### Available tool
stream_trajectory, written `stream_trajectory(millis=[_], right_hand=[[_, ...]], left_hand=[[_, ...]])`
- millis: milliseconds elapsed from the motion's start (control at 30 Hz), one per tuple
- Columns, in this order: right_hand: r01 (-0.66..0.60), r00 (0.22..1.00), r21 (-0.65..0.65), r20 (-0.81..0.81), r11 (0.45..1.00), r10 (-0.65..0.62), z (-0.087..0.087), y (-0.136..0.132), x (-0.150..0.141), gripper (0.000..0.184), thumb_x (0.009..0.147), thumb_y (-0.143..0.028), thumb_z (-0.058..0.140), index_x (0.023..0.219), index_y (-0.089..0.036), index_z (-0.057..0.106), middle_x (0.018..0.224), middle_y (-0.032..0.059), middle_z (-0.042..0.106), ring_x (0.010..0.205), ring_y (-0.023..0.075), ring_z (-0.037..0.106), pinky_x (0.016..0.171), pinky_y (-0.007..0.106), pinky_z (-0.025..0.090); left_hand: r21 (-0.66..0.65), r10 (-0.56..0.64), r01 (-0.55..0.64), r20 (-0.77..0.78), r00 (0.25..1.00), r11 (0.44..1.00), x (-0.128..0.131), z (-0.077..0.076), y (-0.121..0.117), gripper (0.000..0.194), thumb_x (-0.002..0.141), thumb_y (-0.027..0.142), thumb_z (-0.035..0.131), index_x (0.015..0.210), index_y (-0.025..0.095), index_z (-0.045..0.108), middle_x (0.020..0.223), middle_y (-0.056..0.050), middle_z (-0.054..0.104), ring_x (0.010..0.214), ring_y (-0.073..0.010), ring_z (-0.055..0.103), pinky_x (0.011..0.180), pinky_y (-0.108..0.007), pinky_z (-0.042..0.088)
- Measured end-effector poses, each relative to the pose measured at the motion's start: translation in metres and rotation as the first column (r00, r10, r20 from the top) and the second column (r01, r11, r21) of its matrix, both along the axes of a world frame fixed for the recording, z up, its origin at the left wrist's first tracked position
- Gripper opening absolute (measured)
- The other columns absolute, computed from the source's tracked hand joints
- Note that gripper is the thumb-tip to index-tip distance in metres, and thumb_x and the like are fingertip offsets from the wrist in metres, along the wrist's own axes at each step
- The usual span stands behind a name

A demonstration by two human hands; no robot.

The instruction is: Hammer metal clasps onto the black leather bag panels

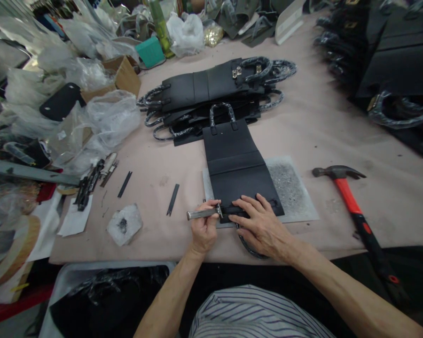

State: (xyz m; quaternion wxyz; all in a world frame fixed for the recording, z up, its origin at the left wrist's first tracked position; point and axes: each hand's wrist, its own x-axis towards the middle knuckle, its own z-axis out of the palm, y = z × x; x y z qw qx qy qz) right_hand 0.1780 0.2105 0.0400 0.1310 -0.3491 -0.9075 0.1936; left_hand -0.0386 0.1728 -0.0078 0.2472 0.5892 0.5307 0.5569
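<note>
My left hand (203, 232) is closed around a metal punch (202, 213), a short steel shaft with a wider end that meets the near left edge of a black bag panel (239, 171). Spread fingers of my right hand (261, 224) press flat on the panel beside the punch. The panel has creases across it and a plastic-wrapped handle (222, 115) at its far end. Below my right palm another handle (248, 248) curves over the table's near edge. Under the panel lies a speckled, worn pad (291, 188).
A claw hammer (352, 202) with a red and black grip lies at right. Stacked black bag panels (200, 89) are behind, more (402, 65) at far right. Dark strips (172, 199), a whitish block (124, 224) and plastic bags (109, 112) occupy the left; a bin (61, 281) stands below.
</note>
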Motion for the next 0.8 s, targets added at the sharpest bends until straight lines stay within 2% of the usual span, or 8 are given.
stream_trajectory(millis=[133, 300, 500, 633, 800], right_hand=[[0.011, 0.997, 0.009, 0.072, 1.0, -0.012, 0.003, -0.004, -0.005, 0.036, 0.098, -0.026, 0.054, 0.131, -0.031, 0.067, 0.15, 0.0103, 0.051, 0.144, 0.0354, 0.039, 0.12, 0.065, 0.02], [0.09, 0.989, 0.01, 0.117, 0.996, -0.09, 0.001, -0.014, -0.013, 0.036, 0.099, -0.026, 0.053, 0.132, -0.029, 0.066, 0.153, 0.0113, 0.049, 0.144, 0.0369, 0.038, 0.118, 0.064, 0.023], [0.134, 0.988, 0.013, 0.08, 0.991, -0.134, -0.003, -0.017, -0.018, 0.037, 0.097, -0.022, 0.051, 0.129, -0.029, 0.068, 0.152, 0.0105, 0.049, 0.144, 0.0344, 0.038, 0.118, 0.063, 0.024], [0.164, 0.983, -0.012, 0.086, 0.986, -0.162, -0.003, -0.017, -0.02, 0.037, 0.096, -0.021, 0.051, 0.128, -0.028, 0.068, 0.151, 0.0107, 0.05, 0.145, 0.0348, 0.037, 0.118, 0.064, 0.024], [0.161, 0.981, 0.027, 0.109, 0.987, -0.163, -0.006, -0.02, -0.019, 0.04, 0.096, -0.021, 0.052, 0.131, -0.03, 0.067, 0.154, 0.0096, 0.049, 0.146, 0.0359, 0.037, 0.118, 0.065, 0.024]], left_hand=[[-0.043, 0.042, -0.036, 0.139, 0.989, 0.998, 0.001, -0.006, -0.004, 0.009, 0.101, 0.026, 0.056, 0.103, 0.018, 0.061, 0.115, -0.011, 0.07, 0.107, -0.0247, 0.073, 0.098, -0.044, 0.058], [-0.055, 0.045, -0.035, 0.187, 0.981, 0.998, 0.003, -0.008, -0.005, 0.01, 0.101, 0.028, 0.057, 0.102, 0.018, 0.06, 0.115, -0.011, 0.07, 0.107, -0.0248, 0.073, 0.096, -0.042, 0.058], [-0.052, 0.043, -0.036, 0.137, 0.99, 0.998, 0.002, -0.006, -0.003, 0.012, 0.102, 0.029, 0.056, 0.1, 0.018, 0.06, 0.113, -0.012, 0.071, 0.107, -0.0253, 0.073, 0.095, -0.041, 0.058], [-0.012, 0.02, -0.019, 0.04, 0.999, 1.0, 0.0, 0.0, 0.0, 0.011, 0.101, 0.028, 0.056, 0.1, 0.018, 0.061, 0.112, -0.011, 0.072, 0.107, -0.0247, 0.072, 0.097, -0.043, 0.056], [0.015, -0.015, 0.015, -0.013, 1.0, 1.0, -0.001, 0.003, 0.0, 0.009, 0.101, 0.026, 0.055, 0.102, 0.019, 0.06, 0.113, -0.011, 0.072, 0.107, -0.0238, 0.072, 0.096, -0.041, 0.056]])
